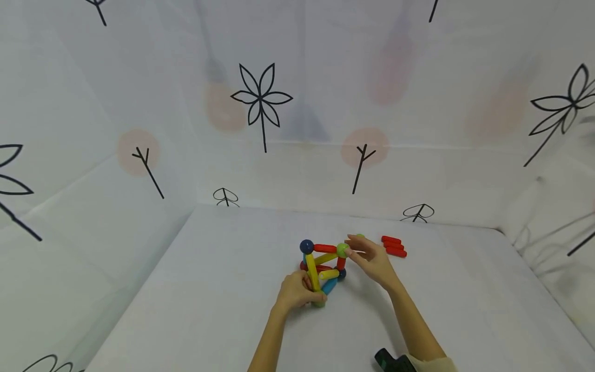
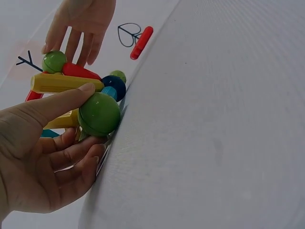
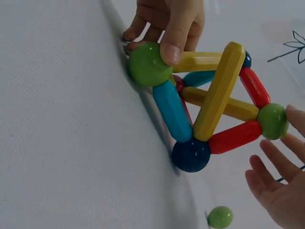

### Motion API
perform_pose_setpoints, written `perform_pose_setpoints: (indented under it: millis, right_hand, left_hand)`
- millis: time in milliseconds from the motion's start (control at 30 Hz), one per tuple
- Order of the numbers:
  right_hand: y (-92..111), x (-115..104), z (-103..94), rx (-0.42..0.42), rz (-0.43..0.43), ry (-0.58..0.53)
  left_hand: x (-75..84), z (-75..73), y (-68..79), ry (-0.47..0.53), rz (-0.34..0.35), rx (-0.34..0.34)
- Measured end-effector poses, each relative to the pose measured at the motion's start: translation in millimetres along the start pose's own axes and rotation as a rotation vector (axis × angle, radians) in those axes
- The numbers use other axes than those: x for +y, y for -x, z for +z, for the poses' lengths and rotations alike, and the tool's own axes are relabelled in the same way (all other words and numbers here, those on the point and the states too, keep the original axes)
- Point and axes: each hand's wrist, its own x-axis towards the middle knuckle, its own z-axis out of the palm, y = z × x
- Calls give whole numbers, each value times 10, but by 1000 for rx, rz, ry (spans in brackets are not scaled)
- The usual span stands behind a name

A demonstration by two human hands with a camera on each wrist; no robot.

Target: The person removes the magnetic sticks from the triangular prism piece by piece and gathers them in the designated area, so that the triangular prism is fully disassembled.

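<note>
A frame of magnetic rods and balls stands on the white table, with red, yellow and blue rods between coloured balls. My left hand holds its near corner, the thumb on top of a large green ball and the fingers beneath. At the upper right corner, the thumb of my right hand touches another green ball, its other fingers loosely extended beside it. A dark blue ball tops the left side. One yellow rod slants up from a lower dark blue ball, its upper end free.
Several red rods lie side by side on the table, to the right behind my right hand. A loose green ball lies near the frame. Patterned white cloth rises behind the table. A dark device sits at my right sleeve.
</note>
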Motion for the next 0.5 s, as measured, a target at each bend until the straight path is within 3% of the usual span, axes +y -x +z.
perform_pose_setpoints:
  millis: [167,233,333,500]
  right_hand:
    - [2,93,40,-52,-18,54]
    - [11,86,51,-53,-28,75]
    - [25,64,57,-43,-31,93]
    - [37,42,54,-50,-35,114]
  left_hand:
    - [16,-109,-15,-14,19,-75]
    - [21,-186,-29,-8,32,-69]
    - [38,-294,-64,6,81,41]
    - [103,-348,-158,80,228,324]
